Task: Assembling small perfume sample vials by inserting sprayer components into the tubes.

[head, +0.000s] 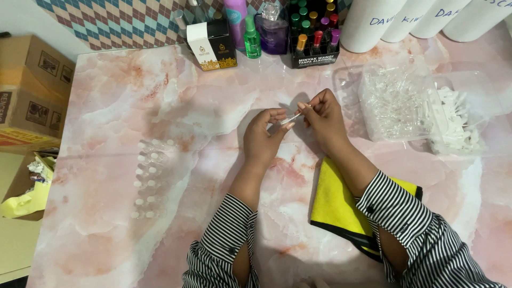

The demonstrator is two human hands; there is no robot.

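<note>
Pink marble desk: left hand and right hand pinch one clear vial between them above the yellow cloth.

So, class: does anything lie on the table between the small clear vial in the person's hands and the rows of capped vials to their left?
Nothing visible does. The clear vial is pinched between the left hand and right hand; the marble tabletop towards the rows of vials is bare.

vials left | cloth under right arm | tray right
</note>
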